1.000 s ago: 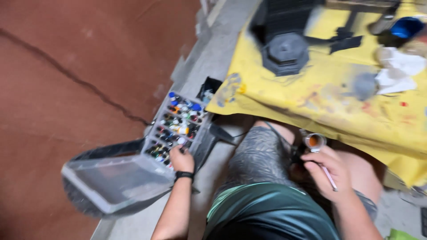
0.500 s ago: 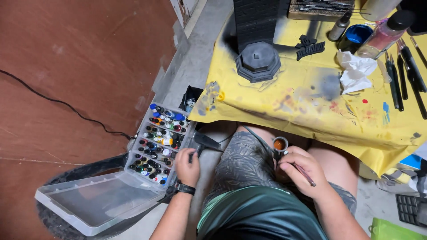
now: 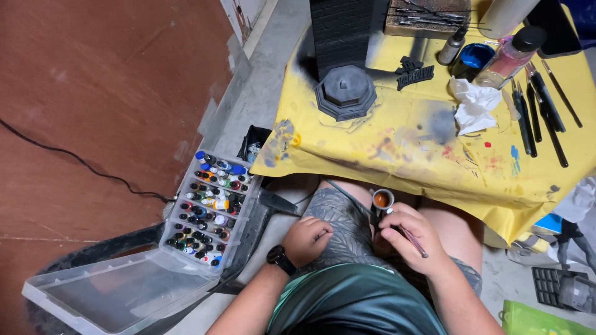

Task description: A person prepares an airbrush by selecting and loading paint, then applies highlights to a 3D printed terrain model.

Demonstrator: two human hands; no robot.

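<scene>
1. The right hand has its grip around an airbrush with an orange-filled cup, plus a thin brush between the fingers, held over the lap.
2. The left hand rests clenched on the thigh, grasping nothing visible.
3. Just left, an open paint box holds rows of small bottles.
4. Ahead, the yellow-covered counter carries a dark model base and tissue.
5. Keeping the cup upright would likely prevent spills.
</scene>
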